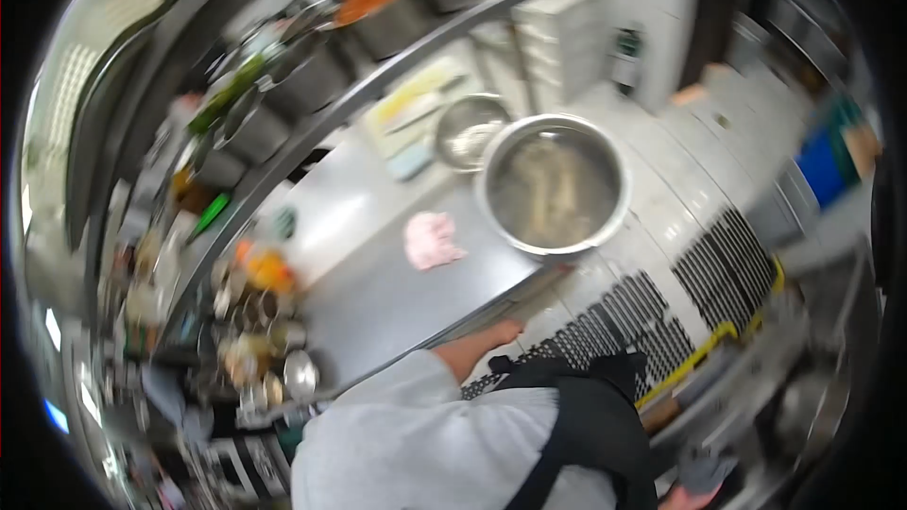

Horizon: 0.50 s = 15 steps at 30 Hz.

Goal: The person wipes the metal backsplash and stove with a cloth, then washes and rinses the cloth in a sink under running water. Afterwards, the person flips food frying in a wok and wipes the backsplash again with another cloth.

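My left hand [501,333] hangs beside the front edge of the steel worktop [368,321]. It is blurred, and its fingers do not show clearly. At the bottom edge is a blurred, partly cut-off patch of skin that seems to be my right hand [692,497], next to a grey thing [704,472] I cannot make out. A crumpled pink cloth [433,241] lies on the worktop. At the worktop's far end stands a big steel pot [624,184] with cloudy liquid and long pale pieces in it. A steel bowl [453,123] with something white inside touches or nearly touches the pot.
Pale and yellow cutting boards [408,102] lie behind the bowl. A raised shelf [397,61] carries several steel containers, one with orange food [368,2]. Jars and small containers [260,340] crowd the left end. Black slatted mats [614,312] cover part of the tiled floor. A blue container [827,165] is at right.
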Tool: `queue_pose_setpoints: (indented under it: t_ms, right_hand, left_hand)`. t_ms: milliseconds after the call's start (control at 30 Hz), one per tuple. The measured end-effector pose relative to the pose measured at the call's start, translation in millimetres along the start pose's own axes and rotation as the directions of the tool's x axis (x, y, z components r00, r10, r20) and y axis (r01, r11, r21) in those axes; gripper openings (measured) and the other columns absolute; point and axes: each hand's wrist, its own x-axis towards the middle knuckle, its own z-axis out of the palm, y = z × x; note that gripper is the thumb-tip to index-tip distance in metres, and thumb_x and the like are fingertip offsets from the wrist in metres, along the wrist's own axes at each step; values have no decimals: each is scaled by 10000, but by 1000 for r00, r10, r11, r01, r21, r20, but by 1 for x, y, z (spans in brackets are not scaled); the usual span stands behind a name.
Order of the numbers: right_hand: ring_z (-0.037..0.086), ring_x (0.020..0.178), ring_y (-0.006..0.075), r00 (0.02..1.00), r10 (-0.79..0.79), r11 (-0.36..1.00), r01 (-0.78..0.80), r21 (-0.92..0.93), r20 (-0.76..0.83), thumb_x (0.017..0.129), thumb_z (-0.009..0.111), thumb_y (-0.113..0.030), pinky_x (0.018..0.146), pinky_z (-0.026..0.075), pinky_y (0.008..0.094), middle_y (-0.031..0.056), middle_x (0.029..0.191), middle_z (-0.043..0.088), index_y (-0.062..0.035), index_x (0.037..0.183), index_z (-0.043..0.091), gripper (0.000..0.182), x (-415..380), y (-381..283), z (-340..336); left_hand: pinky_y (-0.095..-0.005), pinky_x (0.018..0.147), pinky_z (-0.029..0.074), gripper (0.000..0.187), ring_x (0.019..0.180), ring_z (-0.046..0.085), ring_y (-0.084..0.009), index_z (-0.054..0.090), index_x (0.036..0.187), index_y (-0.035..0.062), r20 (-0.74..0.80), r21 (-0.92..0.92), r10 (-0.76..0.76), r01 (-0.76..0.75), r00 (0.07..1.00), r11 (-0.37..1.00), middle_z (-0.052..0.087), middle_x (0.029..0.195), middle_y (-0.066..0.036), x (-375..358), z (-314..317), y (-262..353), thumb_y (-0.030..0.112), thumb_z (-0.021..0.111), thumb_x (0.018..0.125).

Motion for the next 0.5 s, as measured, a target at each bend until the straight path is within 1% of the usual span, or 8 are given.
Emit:
queue_pose_setpoints:
  t_ms: [100, 167, 200, 233, 300, 367, 433, 500]
  right_hand:
    - [656, 1076, 300, 989, -104, 947, 130, -293, 103, 907, 617, -185, 986, 522, 481, 141, 1213, 687, -27, 1299, 602, 423, 44, -3, 44]
    - [651, 1074, 299, 961, -166, 848, 254, -465, 223, 886, 629, -160, 987, 522, 483, 152, 1219, 677, -16, 1324, 577, 463, 74, -4, 74]
    - [649, 1073, 299, 936, -189, 784, 326, -529, 297, 876, 635, -147, 987, 522, 483, 157, 1223, 672, -11, 1336, 564, 485, 90, -3, 90]
    - [646, 1072, 298, 905, -215, 712, 403, -575, 367, 866, 641, -134, 987, 522, 484, 162, 1226, 666, -6, 1348, 551, 507, 106, -9, 106]
    - [642, 1069, 297, 830, -245, 564, 543, -622, 502, 845, 652, -108, 988, 522, 486, 173, 1233, 656, 4, 1373, 525, 555, 144, -21, 135]
    - [637, 1067, 296, 765, -269, 460, 636, -620, 585, 825, 664, -83, 988, 522, 487, 184, 1240, 645, 15, 1398, 500, 604, 180, -40, 157]
    - [632, 1065, 295, 711, -281, 391, 698, -600, 644, 805, 676, -57, 989, 522, 489, 195, 1247, 635, 25, 1423, 474, 656, 214, -51, 177]
    - [628, 1063, 294, 673, -288, 349, 736, -579, 681, 784, 688, -31, 989, 522, 491, 205, 1253, 624, 35, 1448, 448, 709, 251, -67, 185]
  left_hand:
    - [-507, 977, 517, 455, 1084, 676, -410, 725, 1090, 42, 112, -454, -478, 473, 871, 755, 724, 1163, -203, -10, -72, 95, 361, 404, 1050]
    - [-509, 996, 509, 569, 1108, 669, -412, 700, 1154, 47, 95, -342, -423, 429, 901, 836, 718, 1195, -191, 21, -10, 41, 442, 299, 1070]
    - [-516, 1005, 502, 608, 1084, 670, -423, 722, 1121, 62, 94, -468, -522, 500, 848, 729, 725, 1164, -204, 15, -38, 68, 509, 316, 1046]
    - [-517, 991, 499, 608, 1051, 676, -421, 738, 1106, 79, 75, -436, -480, 462, 874, 772, 731, 1084, -233, 14, -41, 77, 528, 334, 1036]
    - [-508, 907, 529, 578, 974, 691, -418, 714, 1151, 102, 123, -399, -545, 544, 830, 738, 730, 1003, -248, 33, -10, 70, 535, 351, 1026]
    - [-496, 817, 548, 516, 903, 696, -421, 699, 1167, 107, 304, -461, -629, 689, 715, 560, 728, 977, -242, 52, -20, 104, 499, 397, 1022]
    - [-488, 777, 551, 456, 872, 697, -417, 724, 1095, 103, 100, -316, -490, 495, 866, 809, 733, 972, -225, 86, -3, 120, 462, 463, 994]
    - [-488, 770, 548, 398, 876, 702, -414, 746, 1022, 90, -76, -259, -303, 275, 950, 926, 737, 988, -214, 121, -3, 139, 420, 533, 961]
